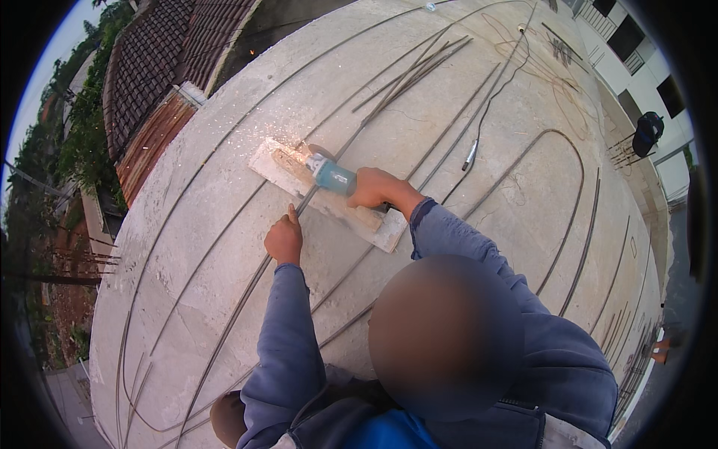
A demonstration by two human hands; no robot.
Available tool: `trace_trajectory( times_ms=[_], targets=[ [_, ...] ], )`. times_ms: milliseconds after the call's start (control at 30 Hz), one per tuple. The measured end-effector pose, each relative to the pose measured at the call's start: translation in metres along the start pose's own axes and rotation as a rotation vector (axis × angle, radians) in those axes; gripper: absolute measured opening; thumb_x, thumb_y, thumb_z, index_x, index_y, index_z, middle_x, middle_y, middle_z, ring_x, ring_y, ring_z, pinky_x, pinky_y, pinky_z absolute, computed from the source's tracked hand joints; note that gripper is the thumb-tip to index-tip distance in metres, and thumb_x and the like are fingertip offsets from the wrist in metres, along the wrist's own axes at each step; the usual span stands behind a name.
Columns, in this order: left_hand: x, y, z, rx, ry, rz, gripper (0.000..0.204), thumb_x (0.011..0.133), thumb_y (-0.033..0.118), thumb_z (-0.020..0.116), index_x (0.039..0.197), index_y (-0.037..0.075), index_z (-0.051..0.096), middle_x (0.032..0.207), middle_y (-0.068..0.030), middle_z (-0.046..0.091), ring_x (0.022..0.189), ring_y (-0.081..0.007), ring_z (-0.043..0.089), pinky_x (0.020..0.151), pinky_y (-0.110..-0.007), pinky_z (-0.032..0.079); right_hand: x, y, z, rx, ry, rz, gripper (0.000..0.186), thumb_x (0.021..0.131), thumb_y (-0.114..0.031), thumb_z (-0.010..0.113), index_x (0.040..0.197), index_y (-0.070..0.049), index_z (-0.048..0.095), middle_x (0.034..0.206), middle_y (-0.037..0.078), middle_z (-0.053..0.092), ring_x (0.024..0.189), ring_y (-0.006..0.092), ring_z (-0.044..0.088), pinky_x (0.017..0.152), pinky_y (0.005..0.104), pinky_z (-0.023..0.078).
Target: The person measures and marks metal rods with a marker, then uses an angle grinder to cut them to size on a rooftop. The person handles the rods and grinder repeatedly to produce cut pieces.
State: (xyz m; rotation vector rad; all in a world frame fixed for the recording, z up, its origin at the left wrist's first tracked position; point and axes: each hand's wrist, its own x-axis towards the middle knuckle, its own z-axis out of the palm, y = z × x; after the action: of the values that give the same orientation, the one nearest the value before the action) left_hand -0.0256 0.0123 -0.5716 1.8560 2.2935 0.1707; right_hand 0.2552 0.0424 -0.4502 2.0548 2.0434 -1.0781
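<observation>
My right hand (378, 191) is closed on the teal-bodied angle grinder (335, 178), its head against a steel bar (261, 266) over a pale board (385, 238) on the concrete slab. Bright sparks (277, 138) spray up and to the left from the grinder's head, hiding the exact point of contact. Below and left of the grinder, my left hand (284, 239) grips the same bar, its fingers curled and one finger along it.
Long bars (213, 243) lie across the slab (164, 299), with a bundle (415, 75) toward the back. A black cord (490, 101) runs behind my right hand. Tiled roofs (142, 97) border the left edge; a white building (628, 52) stands right.
</observation>
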Motion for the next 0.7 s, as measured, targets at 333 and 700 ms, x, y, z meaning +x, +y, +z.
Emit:
trace_trajectory(
  times_ms=[333,700],
  targets=[
    [0.0008,-0.0001,0.0001,-0.006,-0.017,-0.011,0.076,0.115,0.066,0.030,0.104,0.016,0.087,0.094,-0.0192,0.082,0.088,-0.0415,0.080,0.077,-0.056,0.062,-0.0009,-0.0002,-0.0014,0.023,-0.022,0.015,0.071,0.078,-0.042,0.089,0.124,0.010,0.075,0.123,0.029,0.078,0.109,0.0405,0.079,0.092,0.0457,0.064],
    [-0.0003,0.0002,-0.0013,-0.013,-0.013,-0.011,0.075,0.115,0.066,0.031,0.104,0.017,0.087,0.094,-0.0194,0.082,0.088,-0.0413,0.080,0.078,-0.055,0.062,0.0000,0.0010,-0.0008,0.042,-0.031,0.013,0.073,0.077,-0.043,0.089,0.125,0.010,0.075,0.124,0.030,0.078,0.111,0.0408,0.078,0.093,0.0457,0.063]
  ],
)
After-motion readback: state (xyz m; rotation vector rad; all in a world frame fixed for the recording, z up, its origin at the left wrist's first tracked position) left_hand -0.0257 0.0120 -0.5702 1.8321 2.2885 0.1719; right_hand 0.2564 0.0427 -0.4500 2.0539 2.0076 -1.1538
